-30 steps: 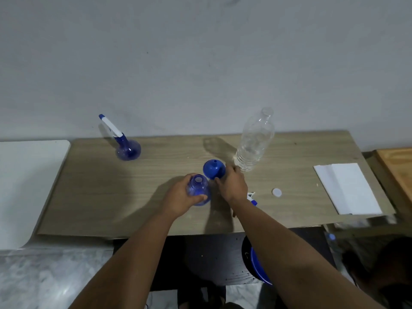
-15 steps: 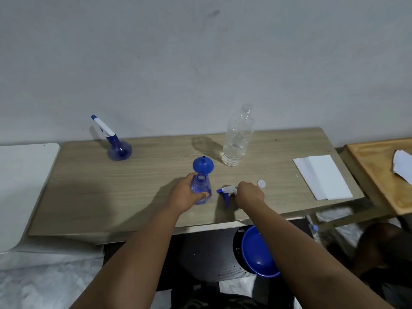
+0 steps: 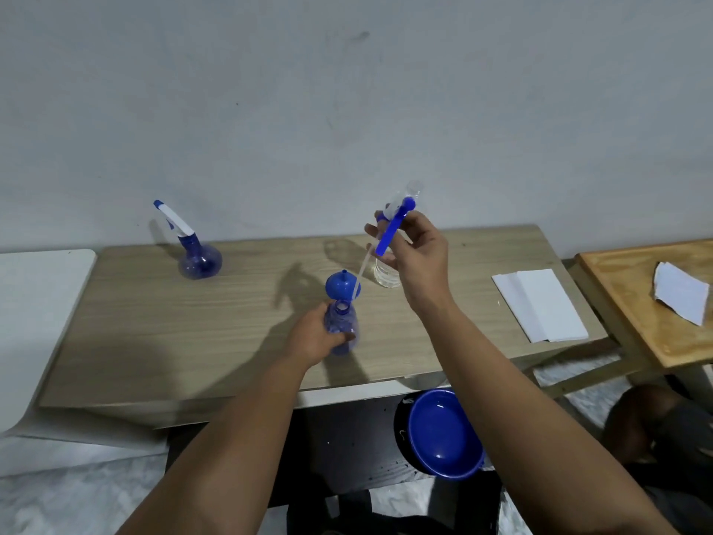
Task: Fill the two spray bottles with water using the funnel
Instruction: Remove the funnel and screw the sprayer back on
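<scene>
My left hand (image 3: pixel 314 335) grips an uncapped blue spray bottle (image 3: pixel 341 326) that stands near the table's front edge. My right hand (image 3: pixel 418 251) holds the blue-and-white spray head (image 3: pixel 393 222) raised above the table, its thin dip tube slanting down to the bottle's open mouth. The blue funnel (image 3: pixel 341 285) lies just behind the held bottle. A second blue spray bottle (image 3: pixel 198 258) with its sprayer on stands at the back left. The clear water bottle (image 3: pixel 386 274) is mostly hidden behind my right hand.
Folded white paper (image 3: pixel 540 305) lies on the right of the wooden table (image 3: pixel 154 322). A blue bowl (image 3: pixel 443 432) sits below the table's front edge. An orange wooden table (image 3: pixel 632 303) with a white paper stands to the right, a white surface (image 3: pixel 34 322) to the left.
My right hand picked the spray head up from the table and raised it above the held bottle, with the tube end at the bottle's mouth. The left hand kept its grip.
</scene>
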Demonstrator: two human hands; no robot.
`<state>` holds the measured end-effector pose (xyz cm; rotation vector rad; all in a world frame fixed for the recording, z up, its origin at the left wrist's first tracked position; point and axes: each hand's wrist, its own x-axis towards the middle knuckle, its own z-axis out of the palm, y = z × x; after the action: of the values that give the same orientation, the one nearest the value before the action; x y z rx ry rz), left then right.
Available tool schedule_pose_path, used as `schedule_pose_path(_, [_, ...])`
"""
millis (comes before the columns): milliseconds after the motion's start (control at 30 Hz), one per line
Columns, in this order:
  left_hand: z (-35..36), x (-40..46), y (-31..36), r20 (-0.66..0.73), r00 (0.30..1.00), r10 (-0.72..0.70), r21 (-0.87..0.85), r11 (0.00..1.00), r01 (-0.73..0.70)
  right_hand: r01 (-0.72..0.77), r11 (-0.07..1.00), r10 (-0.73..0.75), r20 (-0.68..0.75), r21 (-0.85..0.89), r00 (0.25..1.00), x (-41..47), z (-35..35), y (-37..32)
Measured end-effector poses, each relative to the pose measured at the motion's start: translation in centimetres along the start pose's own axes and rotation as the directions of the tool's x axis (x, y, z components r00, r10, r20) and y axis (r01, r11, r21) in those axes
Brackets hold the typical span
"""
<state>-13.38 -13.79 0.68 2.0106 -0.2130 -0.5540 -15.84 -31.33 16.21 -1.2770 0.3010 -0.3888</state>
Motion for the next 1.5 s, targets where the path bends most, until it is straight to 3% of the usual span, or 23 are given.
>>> schedule_pose_path(267, [-0.1, -0.1, 0.5, 0.012, 1.000, -0.005, 0.039, 0.999, 0.004, 0.021, 0.981, -0.001, 0.100, -0.192, 0.995, -0.6, 0.2, 4.9])
schedule_pose_path(433, [-0.2, -0.3, 0.4, -0.001, 1.000, -0.010, 0.023, 1.000, 0.010, 0.002, 0.907, 0.107, 0.237, -0.420, 0.966, -1.4, -1.4, 10.0])
schedule_pose_path(567, [-0.3, -0.4, 1.0, 0.026, 1.000, 0.007, 0.024, 1.000, -0.007, -0.002, 0.870, 0.161, 0.280, -0.493, 0.947, -2.0, -2.3, 12.1])
schedule_pose_path(700, [-0.3, -0.6, 0.9, 0.017, 1.000, 0.002, 0.008, 1.000, -0.002, -0.008, 0.858, 0.171, 0.271, -0.514, 0.947, -2.2, -2.3, 12.2])
schedule_pose_path(867, [-0.5, -0.9, 1.1, -0.010, 1.000, 0.011, 0.106, 0.994, -0.010, -0.065, 0.824, 0.158, 0.119, -0.563, 0.980, -2.9, -1.2, 12.4])
schedule_pose_path(967, [-0.6, -1.1, 1.4, -0.006, 0.999, 0.042, 0.150, 0.988, -0.040, -0.063, 0.873, 0.173, 0.186, -0.484, 0.967, -3.3, -1.6, 12.4])
schedule_pose_path(1067, [-0.6, -1.1, 1.2, -0.013, 0.998, 0.056, 0.187, 0.981, -0.053, 0.053, 0.886, 0.094, 0.292, -0.460, 0.952, -3.5, -2.5, 12.4])
schedule_pose_path(1200, [-0.6, -0.9, 1.0, -0.015, 0.998, 0.059, 0.193, 0.980, -0.055, -0.024, 0.893, 0.134, 0.215, -0.449, 0.967, -3.6, -2.9, 12.6])
schedule_pose_path(1500, [-0.6, -0.6, 0.9, 0.004, 0.995, 0.101, 0.185, 0.978, -0.100, 0.000, 0.891, 0.111, 0.218, -0.454, 0.970, -3.7, -2.8, 12.6])
